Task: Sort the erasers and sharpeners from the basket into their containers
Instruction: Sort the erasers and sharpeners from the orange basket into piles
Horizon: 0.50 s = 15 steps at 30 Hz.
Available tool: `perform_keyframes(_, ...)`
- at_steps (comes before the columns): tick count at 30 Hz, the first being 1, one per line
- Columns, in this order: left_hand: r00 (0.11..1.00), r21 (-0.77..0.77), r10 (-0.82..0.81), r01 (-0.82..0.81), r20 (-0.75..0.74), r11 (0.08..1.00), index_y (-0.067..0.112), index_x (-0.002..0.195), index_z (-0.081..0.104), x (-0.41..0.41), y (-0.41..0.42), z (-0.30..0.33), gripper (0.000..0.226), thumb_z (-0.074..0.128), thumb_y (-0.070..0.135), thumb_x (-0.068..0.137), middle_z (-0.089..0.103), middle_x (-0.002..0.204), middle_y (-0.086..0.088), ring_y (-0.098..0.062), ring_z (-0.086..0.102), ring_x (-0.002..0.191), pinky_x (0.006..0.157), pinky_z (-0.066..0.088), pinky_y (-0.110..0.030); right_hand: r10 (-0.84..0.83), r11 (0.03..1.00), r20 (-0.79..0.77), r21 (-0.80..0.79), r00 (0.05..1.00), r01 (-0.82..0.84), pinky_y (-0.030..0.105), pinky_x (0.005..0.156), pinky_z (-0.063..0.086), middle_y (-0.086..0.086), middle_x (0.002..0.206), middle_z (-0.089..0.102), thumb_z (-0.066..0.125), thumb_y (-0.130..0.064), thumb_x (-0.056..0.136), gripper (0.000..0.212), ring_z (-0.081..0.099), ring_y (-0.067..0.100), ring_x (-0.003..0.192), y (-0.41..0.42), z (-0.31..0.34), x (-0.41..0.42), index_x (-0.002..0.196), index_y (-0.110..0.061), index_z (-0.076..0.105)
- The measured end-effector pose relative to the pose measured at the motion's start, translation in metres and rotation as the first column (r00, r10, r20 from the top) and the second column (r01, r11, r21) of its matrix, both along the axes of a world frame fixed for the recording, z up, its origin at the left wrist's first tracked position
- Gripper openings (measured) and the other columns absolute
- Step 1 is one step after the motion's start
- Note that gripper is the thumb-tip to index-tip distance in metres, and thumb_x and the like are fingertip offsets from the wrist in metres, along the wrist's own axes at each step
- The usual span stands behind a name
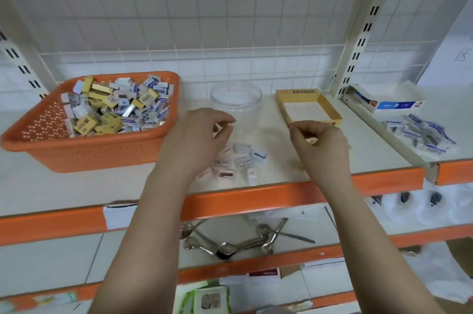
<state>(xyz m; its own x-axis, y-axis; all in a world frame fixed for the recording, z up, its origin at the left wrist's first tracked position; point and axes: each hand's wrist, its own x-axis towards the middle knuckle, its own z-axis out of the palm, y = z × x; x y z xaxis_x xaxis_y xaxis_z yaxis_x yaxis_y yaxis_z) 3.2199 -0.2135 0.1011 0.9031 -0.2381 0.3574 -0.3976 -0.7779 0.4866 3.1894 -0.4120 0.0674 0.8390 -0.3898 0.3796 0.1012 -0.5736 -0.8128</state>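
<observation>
With the orange basket [89,132] at ten o'clock, the left hand [197,139] hovers curled and seemingly empty over white sharpeners [238,162] staged before the clear jar [236,98], while the right hand [322,144] pinches something I cannot identify below the yellow box [308,106] at one o'clock.

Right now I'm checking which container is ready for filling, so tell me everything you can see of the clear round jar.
The clear jar looks like transparent plastic, round, upright, lidless and empty. It stands toward the back of the shelf, between the orange basket and the yellow box. The left hand is in front of it; contact cannot be told.
</observation>
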Motion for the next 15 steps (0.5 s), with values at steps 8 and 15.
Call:
perform_keyframes(8,0.995,0.078,0.066,-0.072,0.072,0.994,0.027,0.109,0.069,0.027,0.156,0.023,0.022,0.058,0.028,0.091,0.067,0.108,0.012,-0.001,0.052,0.084,0.076,0.037,-0.020,0.022,0.998,0.146,-0.059,0.989,-0.013,0.002,0.065,0.038,-0.007,0.084,0.068,0.060,-0.014,0.088,0.016,0.056,0.001,0.069,0.138,0.010,0.038,0.097,-0.013,0.074)
perform_keyframes(15,0.992,0.071,0.118,-0.120,0.035,0.990,0.028,0.110,0.069,0.037,0.246,0.025,0.022,0.058,0.028,0.091,0.062,0.096,0.013,-0.001,0.048,0.078,0.063,0.035,-0.011,0.178,0.946,0.001,-0.275,0.984,-0.171,0.019,0.071,0.046,-0.003,0.086,0.070,0.062,-0.017,0.085,0.017,0.063,0.011,0.079,0.215,0.046,0.074,0.097,-0.017,0.074)
